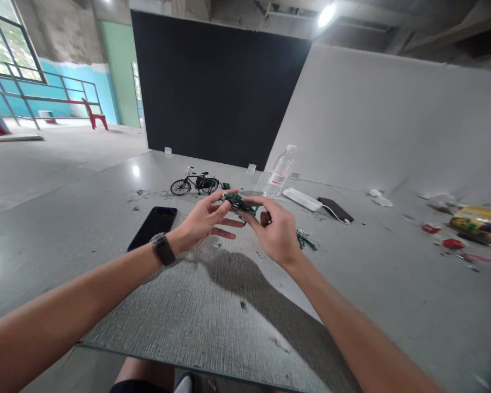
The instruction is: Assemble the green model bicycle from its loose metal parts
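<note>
Our left hand (202,221) and right hand (277,228) clamp fingers (267,203) on a green-and-black miniature piece (240,203). Farther left, our table (180,322) carries a miniature bicycle (198,181).

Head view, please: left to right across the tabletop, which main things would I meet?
Phone → miniature bicycle → green-and-black piece, held by left hand and right hand → clear bottle → white strip → dark flat object → white scraps → yellow package.
</note>
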The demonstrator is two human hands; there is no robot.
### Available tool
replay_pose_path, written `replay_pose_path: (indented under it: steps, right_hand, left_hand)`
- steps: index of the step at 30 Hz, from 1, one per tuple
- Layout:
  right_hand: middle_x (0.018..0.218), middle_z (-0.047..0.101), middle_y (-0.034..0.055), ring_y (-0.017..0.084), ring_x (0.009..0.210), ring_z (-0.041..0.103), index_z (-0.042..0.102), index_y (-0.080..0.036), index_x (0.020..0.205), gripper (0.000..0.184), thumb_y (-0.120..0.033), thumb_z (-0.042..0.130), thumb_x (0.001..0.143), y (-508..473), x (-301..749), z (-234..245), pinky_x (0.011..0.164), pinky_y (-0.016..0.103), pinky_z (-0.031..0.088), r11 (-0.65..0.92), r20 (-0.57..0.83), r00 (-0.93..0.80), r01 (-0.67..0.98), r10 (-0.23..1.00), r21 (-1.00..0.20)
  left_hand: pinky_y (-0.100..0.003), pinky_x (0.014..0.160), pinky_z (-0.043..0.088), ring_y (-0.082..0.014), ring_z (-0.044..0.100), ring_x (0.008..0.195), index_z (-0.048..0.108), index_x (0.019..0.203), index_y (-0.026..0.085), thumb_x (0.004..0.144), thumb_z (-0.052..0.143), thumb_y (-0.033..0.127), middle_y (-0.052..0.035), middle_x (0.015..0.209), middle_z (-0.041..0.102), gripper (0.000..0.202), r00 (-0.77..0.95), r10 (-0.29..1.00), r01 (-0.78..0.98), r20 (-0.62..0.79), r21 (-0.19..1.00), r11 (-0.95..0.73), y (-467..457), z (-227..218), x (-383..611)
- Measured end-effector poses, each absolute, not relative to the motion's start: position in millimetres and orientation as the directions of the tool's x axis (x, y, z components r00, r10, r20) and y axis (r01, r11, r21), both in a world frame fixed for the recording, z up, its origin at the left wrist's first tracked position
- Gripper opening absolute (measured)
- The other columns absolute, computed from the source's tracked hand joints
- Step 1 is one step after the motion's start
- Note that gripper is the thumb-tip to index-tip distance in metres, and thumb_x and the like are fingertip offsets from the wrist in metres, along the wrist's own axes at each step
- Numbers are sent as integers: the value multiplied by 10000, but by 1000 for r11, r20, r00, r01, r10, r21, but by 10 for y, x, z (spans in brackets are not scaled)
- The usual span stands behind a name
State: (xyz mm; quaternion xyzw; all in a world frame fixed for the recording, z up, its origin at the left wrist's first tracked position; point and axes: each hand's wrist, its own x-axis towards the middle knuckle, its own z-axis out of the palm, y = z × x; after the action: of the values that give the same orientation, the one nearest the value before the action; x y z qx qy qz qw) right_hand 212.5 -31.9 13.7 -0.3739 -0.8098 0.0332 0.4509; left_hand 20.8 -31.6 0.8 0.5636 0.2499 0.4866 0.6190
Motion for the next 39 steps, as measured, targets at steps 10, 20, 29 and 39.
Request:
replay_pose_path:
  steps: [10,20,29,39]
  right_hand:
    - [724,621,29,110,521,457,670,-170,864,366,-534,633,860,-181,2189,148,459,258,370,566,571,-136,436,810,-700]
    - [941,628,52,54,458,345,560,-190,1083,448,-519,699,813,-202,2198,116,427,244,336,584,594,-155,487,789,-649]
    - [918,663,35,74,483,349,581,-203,992,238,-367,693,860,-186,2287,179,516,277,364,623,662,-243,656,709,-427]
    - [766,677,29,109,528,455,693,-190,879,222,-400,624,895,-276,2144,133,556,282,412,553,730,19,640,684,-534]
  left_hand:
    - [-266,626,449,-158,577,701,742,1013,192,868,659,437,-35,756,655,297,91,865,236,493,833,-500,-200,-81,182]
    - [-376,918,528,-172,618,987,680,990,157,908,633,388,-76,1117,660,249,311,915,-401,256,908,-118,-234,-133,265]
    - [-277,649,578,-147,560,842,680,962,163,884,646,444,-60,971,597,294,290,921,-298,260,939,-171,-231,-136,235]
    - [-418,921,563,-169,612,962,656,1001,118,853,690,333,-82,1083,646,263,264,920,-336,289,922,-193,-288,-156,328]
